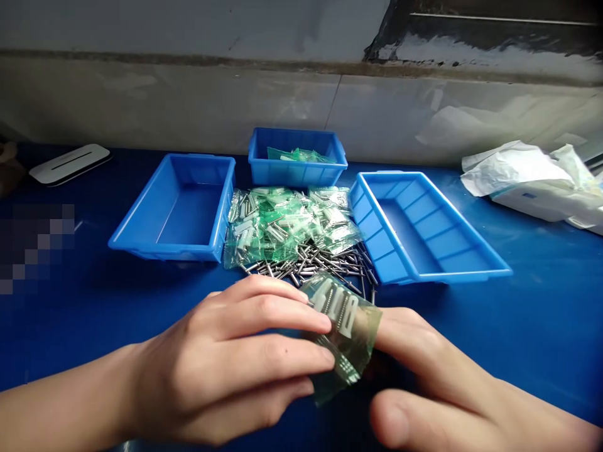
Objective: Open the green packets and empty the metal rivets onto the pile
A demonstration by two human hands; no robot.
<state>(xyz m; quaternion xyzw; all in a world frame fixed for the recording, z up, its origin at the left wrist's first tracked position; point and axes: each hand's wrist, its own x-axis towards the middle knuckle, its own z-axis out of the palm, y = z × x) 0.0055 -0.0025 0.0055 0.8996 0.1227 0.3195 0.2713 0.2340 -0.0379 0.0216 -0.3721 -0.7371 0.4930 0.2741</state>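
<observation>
A clear green plastic packet (348, 317) holding white plastic pieces and screws lies between my hands, above the blue table. My left hand (235, 358) has its fingertips on the packet's left side, gripping it. My right hand (438, 370) is at the packet's right, its fingers partly behind the clear plastic and its thumb held apart below. Just beyond the packet is a pile of loose metal screws (315, 263), and behind it a heap of filled green packets (282, 223).
An empty blue bin (219, 235) stands left of the heap, another (414, 276) right. A third bin (296, 172) at the back holds green packets. A white device (70, 164) lies far left, crumpled white bags (527, 179) far right. A wall runs behind.
</observation>
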